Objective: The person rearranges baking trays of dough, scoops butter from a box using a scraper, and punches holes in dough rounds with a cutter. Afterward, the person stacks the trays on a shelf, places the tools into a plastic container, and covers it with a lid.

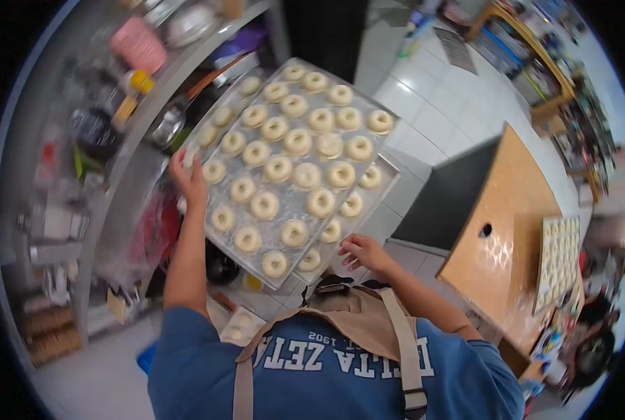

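Note:
Two metal baking trays of ring-shaped raw dough are stacked askew in front of me. The upper baking tray (pixel 289 208) is dusted with flour and carries several dough rings (pixel 298 142). Beneath it the lower baking tray (pixel 389 183) sticks out on the left and right, with more rings along its edges. My left hand (pixel 188 178) is at the left edge of the stack, its fingers closed around the tray rim, partly hidden. Close to the lower tray's right edge, my right hand (pixel 363 252) holds nothing, its fingers loosely bent and apart.
Cluttered shelves (pixel 127 164) run along the left, with a pink container (pixel 139 44) on top. On the right stands a wooden table (pixel 512 217) bearing another tray of dough (pixel 557 259). White floor tiles (pixel 421 94) lie between. Further shelving (pixel 529 52) stands at the far right.

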`<action>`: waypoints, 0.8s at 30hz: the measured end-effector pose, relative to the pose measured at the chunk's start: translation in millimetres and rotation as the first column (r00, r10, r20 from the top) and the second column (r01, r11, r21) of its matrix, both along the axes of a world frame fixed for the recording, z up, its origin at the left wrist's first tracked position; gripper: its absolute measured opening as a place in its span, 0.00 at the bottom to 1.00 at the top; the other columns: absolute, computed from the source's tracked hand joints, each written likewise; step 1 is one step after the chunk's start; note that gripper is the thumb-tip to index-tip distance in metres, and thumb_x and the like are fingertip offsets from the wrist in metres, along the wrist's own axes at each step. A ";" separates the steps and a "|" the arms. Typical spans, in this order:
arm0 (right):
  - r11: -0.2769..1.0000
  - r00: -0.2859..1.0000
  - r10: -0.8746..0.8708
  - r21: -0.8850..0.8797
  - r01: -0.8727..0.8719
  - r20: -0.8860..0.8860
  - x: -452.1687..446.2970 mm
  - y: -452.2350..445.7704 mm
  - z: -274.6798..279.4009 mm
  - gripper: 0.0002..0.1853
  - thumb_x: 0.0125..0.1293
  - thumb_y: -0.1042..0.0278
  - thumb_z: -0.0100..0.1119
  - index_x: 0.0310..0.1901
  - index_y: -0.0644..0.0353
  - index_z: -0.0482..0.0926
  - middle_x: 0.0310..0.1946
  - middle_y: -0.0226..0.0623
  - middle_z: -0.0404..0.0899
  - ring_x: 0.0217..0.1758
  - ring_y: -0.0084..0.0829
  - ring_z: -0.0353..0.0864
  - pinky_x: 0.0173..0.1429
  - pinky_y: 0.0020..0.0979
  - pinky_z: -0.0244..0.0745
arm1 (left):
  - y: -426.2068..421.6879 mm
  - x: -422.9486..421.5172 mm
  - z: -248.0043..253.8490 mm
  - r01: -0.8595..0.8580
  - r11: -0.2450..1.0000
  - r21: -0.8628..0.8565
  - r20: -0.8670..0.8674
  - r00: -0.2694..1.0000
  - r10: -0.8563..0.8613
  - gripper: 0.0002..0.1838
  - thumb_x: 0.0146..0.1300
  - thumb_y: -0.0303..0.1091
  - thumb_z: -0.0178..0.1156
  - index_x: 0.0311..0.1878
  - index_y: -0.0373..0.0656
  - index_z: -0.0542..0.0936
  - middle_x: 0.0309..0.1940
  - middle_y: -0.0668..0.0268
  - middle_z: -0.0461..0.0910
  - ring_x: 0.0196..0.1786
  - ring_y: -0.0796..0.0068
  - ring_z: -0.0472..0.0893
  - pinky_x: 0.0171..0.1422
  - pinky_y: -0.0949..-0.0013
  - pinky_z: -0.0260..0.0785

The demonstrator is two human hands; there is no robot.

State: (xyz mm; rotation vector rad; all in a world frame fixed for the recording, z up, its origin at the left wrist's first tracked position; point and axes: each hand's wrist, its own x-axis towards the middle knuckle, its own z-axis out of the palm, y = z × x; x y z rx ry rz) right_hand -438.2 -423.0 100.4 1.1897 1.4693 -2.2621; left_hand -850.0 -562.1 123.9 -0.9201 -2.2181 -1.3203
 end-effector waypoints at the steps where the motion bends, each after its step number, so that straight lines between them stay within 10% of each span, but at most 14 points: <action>1: 0.995 0.996 -0.083 0.054 0.084 -0.019 27.2 17.6 3.2 0.14 0.67 0.61 0.48 0.43 0.64 0.72 0.36 0.38 0.76 0.29 0.27 0.78 0.30 0.27 0.77 | 25.7 28.2 3.8 0.066 0.994 0.091 -0.003 0.998 -0.066 0.20 0.59 0.33 0.58 0.52 0.35 0.67 0.49 0.57 0.69 0.53 0.63 0.68 0.59 0.62 0.58; 8: 0.754 0.843 -0.533 0.414 0.511 -0.070 192.0 116.0 43.7 0.11 0.66 0.64 0.47 0.41 0.62 0.74 0.34 0.34 0.77 0.34 0.25 0.77 0.33 0.28 0.75 | 104.7 179.7 18.5 0.382 0.908 0.172 -0.005 0.922 -0.387 0.18 0.59 0.28 0.55 0.52 0.36 0.66 0.50 0.57 0.65 0.54 0.62 0.65 0.62 0.61 0.53; 13: 0.288 0.421 -0.893 0.519 0.805 -0.157 360.9 152.4 50.2 0.11 0.64 0.63 0.49 0.41 0.61 0.75 0.34 0.34 0.78 0.35 0.25 0.76 0.36 0.26 0.74 | 179.4 257.9 54.7 0.576 0.813 0.081 -0.046 0.817 -0.574 0.16 0.58 0.26 0.55 0.49 0.36 0.66 0.51 0.57 0.64 0.55 0.60 0.65 0.63 0.59 0.53; 20: -0.338 -0.069 -0.931 0.771 0.539 -0.360 590.6 200.0 -15.1 0.15 0.63 0.63 0.51 0.45 0.65 0.72 0.38 0.37 0.75 0.43 0.28 0.73 0.47 0.29 0.68 | 330.8 434.1 80.9 0.765 0.610 -0.206 -0.034 0.617 -0.786 0.17 0.57 0.32 0.58 0.49 0.37 0.68 0.50 0.55 0.68 0.55 0.57 0.65 0.62 0.59 0.54; 24: -0.317 -0.180 -0.948 0.737 0.598 -0.261 629.4 213.4 -19.8 0.18 0.64 0.62 0.50 0.49 0.67 0.69 0.44 0.42 0.73 0.46 0.33 0.72 0.51 0.33 0.67 | 416.3 535.3 53.7 0.878 0.379 -0.292 0.091 0.420 -0.903 0.23 0.57 0.37 0.59 0.52 0.36 0.68 0.53 0.53 0.67 0.58 0.54 0.65 0.64 0.59 0.53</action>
